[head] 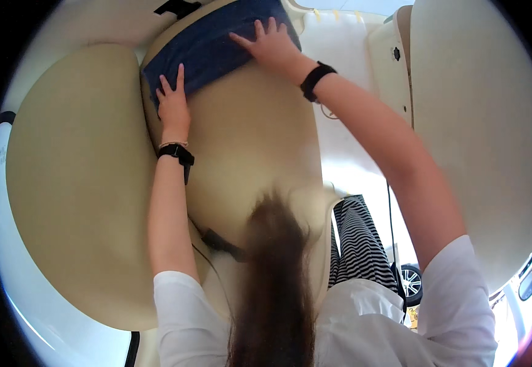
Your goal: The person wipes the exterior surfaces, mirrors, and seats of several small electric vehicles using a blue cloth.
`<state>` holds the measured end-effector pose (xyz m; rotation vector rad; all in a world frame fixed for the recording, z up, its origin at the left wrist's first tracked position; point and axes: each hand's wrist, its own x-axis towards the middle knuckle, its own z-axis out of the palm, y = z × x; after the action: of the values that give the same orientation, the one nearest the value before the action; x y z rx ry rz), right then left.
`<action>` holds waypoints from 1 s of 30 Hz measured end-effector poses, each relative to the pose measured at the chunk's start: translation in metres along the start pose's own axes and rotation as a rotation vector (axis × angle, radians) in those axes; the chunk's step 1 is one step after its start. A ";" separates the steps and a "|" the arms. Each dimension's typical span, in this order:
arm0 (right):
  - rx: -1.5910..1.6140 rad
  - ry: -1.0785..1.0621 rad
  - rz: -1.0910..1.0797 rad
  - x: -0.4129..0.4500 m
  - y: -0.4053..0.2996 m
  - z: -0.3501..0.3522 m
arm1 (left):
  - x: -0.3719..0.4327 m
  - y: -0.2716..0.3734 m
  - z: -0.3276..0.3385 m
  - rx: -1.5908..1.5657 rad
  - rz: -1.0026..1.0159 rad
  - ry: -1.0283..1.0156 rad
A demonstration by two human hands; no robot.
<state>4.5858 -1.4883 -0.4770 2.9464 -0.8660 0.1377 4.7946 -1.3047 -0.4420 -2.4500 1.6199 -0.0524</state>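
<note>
A dark blue cloth (211,52) lies spread across the far end of a beige car seat cushion (257,124). My left hand (173,108) rests on the cloth's near left part, fingers spread and pointing away from me. Farther right, my right hand (275,46) lies flat near the cloth's other end, its fingers also apart. Neither hand is closed around anything. Each wrist carries a black band, and the left also has a thin bracelet.
Left of the cushion rises a rounded beige seat part (78,183). A black strap (222,245) lies near the seat's close end. Long hair (275,284) hangs over part of the cushion. To the right stands a large cream panel (477,137); a car wheel (411,282) shows below.
</note>
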 end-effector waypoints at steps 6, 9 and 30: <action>0.039 -0.030 0.015 -0.074 -0.069 -0.007 | -0.093 -0.011 0.035 0.161 -0.005 -0.044; 0.181 -0.080 0.001 -0.131 -0.119 -0.019 | -0.176 -0.009 0.048 0.265 -0.101 -0.270; 0.597 -0.618 -0.309 -0.540 -0.116 -0.090 | -0.401 0.179 -0.144 -0.220 0.738 -1.031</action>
<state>4.1906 -1.0931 -0.4489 3.7132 -0.4303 -0.6813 4.4524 -1.0277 -0.3023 -1.3338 1.8284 1.2853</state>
